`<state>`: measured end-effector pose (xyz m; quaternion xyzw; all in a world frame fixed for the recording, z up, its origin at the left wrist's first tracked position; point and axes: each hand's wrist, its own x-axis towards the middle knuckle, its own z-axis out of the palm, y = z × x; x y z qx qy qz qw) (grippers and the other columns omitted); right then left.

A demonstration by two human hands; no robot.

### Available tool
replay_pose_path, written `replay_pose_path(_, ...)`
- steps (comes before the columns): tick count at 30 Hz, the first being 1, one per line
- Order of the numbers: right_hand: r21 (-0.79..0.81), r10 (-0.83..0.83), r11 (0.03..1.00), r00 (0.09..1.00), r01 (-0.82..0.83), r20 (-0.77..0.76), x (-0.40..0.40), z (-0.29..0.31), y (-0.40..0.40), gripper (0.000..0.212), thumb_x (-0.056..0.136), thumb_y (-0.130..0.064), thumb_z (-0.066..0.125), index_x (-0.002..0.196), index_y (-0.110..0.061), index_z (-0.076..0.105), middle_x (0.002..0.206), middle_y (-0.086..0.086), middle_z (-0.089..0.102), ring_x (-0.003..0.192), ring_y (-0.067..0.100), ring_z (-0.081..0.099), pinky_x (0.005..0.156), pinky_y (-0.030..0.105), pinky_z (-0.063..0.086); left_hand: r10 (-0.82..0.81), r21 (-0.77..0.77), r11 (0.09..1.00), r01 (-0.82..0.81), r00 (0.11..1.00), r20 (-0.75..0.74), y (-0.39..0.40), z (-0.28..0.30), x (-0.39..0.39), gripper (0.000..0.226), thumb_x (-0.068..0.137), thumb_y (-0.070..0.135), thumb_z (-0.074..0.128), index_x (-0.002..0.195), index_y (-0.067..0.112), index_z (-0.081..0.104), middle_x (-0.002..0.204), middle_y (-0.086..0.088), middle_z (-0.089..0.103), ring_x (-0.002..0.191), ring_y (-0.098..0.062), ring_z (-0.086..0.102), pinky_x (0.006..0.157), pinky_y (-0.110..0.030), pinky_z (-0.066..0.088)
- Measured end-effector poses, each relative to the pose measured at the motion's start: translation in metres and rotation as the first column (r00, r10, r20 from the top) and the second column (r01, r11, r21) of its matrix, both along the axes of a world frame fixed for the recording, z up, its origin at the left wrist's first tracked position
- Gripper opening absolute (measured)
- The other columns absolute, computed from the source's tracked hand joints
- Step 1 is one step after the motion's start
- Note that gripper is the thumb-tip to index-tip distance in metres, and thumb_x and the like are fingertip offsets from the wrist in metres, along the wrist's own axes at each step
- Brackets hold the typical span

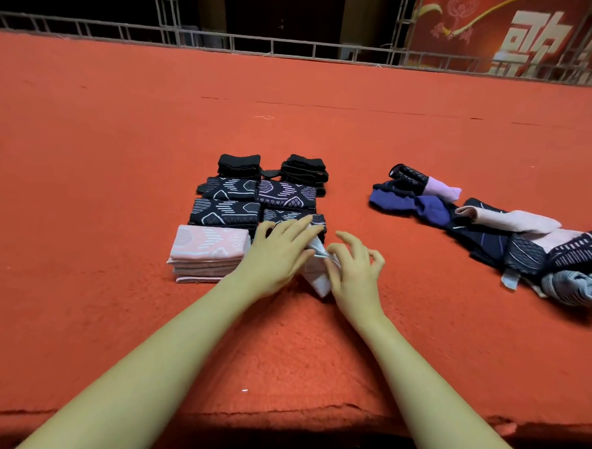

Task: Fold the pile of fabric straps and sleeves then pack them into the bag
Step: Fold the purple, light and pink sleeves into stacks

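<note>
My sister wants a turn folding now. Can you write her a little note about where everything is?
Left hand: flat, pressing the white piece. Right hand: pinching that piece's edge.
Done: folded stacks in two columns, pink stack nearest, patterned dark stacks behind, black stacks farthest.
Left: finish the white piece, fold the loose pile on the right, then pack everything. No bag is in view.

Red carpet [122, 132], metal truss railing [201, 38] along its far edge, red banner [500, 29] with pale characters beyond.
</note>
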<state>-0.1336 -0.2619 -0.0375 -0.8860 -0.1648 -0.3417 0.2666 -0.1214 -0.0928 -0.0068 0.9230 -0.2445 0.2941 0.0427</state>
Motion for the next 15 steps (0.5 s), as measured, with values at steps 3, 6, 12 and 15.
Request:
replay_pose_path(3,-0.062,0.036,0.998,0.997,-0.031,0.068,0.002,0.002,-0.003,0.014,0.088,-0.027,0.047,0.099,-0.025,0.055,0.120,0.006,0.060,0.110,0.015,0.046,0.085,0.025,0.014,0.020,0.030,0.999,-0.022,0.996,0.091,0.005,-0.002,0.002,0.049,0.089,0.046,0.037,0.127,0.021,0.055,0.103,-0.004,0.062,0.088,-0.025,0.053,0.077,-0.036,0.026)
replay_pose_path(6,-0.094,0.043,0.995,0.993,-0.033,0.107,0.003,0.004,-0.007,0.011,0.088,-0.030,0.049,0.098,-0.028,0.054,0.115,0.004,0.061,0.104,0.016,0.047,0.084,0.028,0.017,-0.050,0.057,0.997,0.042,0.987,0.155,0.010,-0.004,0.003,0.040,0.088,0.048,0.039,0.107,0.021,0.062,0.098,-0.006,0.060,0.088,-0.023,0.041,0.075,-0.037,0.026)
replay_pose_path(12,-0.152,0.074,0.985,0.997,-0.075,-0.017,0.001,-0.003,-0.012,0.037,0.087,-0.047,0.045,0.106,-0.021,0.063,0.101,-0.007,0.064,0.094,0.009,0.045,0.078,0.025,0.013,-0.074,0.012,0.997,0.073,0.988,0.138,0.011,-0.023,-0.009,0.033,0.091,0.036,0.042,0.082,0.019,0.068,0.086,0.002,0.063,0.083,-0.021,0.056,0.073,-0.035,0.026)
replay_pose_path(15,-0.149,0.074,0.985,0.996,-0.081,-0.057,-0.003,-0.014,-0.016,0.045,0.089,-0.049,0.041,0.113,-0.020,0.064,0.106,-0.004,0.062,0.098,0.009,0.043,0.081,0.025,0.012,-0.046,-0.032,0.998,0.049,0.994,0.099,0.007,-0.028,-0.014,0.033,0.090,0.037,0.041,0.082,0.018,0.068,0.079,0.003,0.062,0.074,-0.022,0.061,0.074,-0.034,0.027)
